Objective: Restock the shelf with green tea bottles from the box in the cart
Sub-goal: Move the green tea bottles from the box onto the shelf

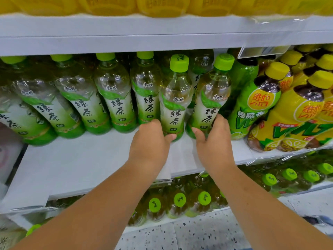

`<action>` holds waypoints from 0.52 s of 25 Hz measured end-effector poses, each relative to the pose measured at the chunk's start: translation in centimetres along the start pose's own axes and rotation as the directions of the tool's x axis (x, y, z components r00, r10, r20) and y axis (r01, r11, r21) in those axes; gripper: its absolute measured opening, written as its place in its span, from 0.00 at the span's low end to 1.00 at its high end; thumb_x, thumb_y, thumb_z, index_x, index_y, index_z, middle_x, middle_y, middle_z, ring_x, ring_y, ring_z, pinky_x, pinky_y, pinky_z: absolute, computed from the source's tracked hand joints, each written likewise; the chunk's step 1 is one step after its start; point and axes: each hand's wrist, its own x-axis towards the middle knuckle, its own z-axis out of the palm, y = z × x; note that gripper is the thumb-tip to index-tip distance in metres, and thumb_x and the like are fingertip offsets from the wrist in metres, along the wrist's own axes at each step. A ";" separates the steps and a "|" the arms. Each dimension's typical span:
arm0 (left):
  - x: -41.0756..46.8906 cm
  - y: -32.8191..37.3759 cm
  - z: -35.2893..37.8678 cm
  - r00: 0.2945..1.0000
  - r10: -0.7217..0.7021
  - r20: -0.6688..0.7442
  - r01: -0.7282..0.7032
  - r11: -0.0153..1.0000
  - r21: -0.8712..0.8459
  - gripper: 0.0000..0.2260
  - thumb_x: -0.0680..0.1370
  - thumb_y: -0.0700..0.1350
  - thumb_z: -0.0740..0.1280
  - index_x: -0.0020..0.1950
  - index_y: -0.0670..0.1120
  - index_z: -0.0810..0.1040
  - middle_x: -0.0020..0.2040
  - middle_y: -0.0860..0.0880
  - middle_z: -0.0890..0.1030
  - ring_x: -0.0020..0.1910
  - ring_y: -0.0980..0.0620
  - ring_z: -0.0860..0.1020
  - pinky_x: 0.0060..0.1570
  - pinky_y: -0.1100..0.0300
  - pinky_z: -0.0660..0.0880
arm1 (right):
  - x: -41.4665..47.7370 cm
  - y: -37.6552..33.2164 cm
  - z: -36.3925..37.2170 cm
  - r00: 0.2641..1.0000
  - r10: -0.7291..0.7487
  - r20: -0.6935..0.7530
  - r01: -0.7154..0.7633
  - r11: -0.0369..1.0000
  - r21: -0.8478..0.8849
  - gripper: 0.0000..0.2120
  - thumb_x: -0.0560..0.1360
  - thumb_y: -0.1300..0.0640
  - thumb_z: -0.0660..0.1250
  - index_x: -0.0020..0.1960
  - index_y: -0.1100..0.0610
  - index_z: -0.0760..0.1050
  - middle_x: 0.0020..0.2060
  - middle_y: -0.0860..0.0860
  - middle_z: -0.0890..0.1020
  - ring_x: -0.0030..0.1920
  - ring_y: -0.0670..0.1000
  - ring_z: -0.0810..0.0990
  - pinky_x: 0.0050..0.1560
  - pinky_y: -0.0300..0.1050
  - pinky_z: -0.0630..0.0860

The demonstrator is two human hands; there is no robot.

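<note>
The white, smooth-faced shelf [86, 159] is carrying a row of green tea bottles [115, 98]. They are clear, rounded plastic with ribbed shoulders, glossy green-and-white sleeves and bright green ridged caps. In front of that row, near its right end, the left hand [149, 139] is gripping the base of one green tea bottle [175, 98], fingers curling behind it and the thumb wrapping across the front. Just beside it, the right hand [214, 139] is clasping the base of a second green tea bottle [211, 98] in the same way, thumb pointing left under the label. Both bottles are standing on the shelf, close together but not touching. Both bare forearms are stretching forward and up from the lower corners, wrists nearly straight. To the right, yellow-capped lemon tea bottles [297, 112] with shiny yellow wraps are crowding the shelf. Below, green caps [180, 200] are showing above a speckled floor [180, 235].
</note>
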 end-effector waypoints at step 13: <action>2.2 3.4 0.5 0.995 -0.087 0.042 0.086 0.996 0.021 0.14 0.79 0.48 0.72 0.50 0.43 0.68 0.42 0.48 0.75 0.49 0.42 0.78 0.43 0.56 0.69 | 3.0 0.3 0.9 1.000 0.004 0.017 -0.004 1.000 0.009 0.22 0.77 0.57 0.70 0.67 0.59 0.68 0.60 0.54 0.73 0.65 0.55 0.71 0.67 0.52 0.69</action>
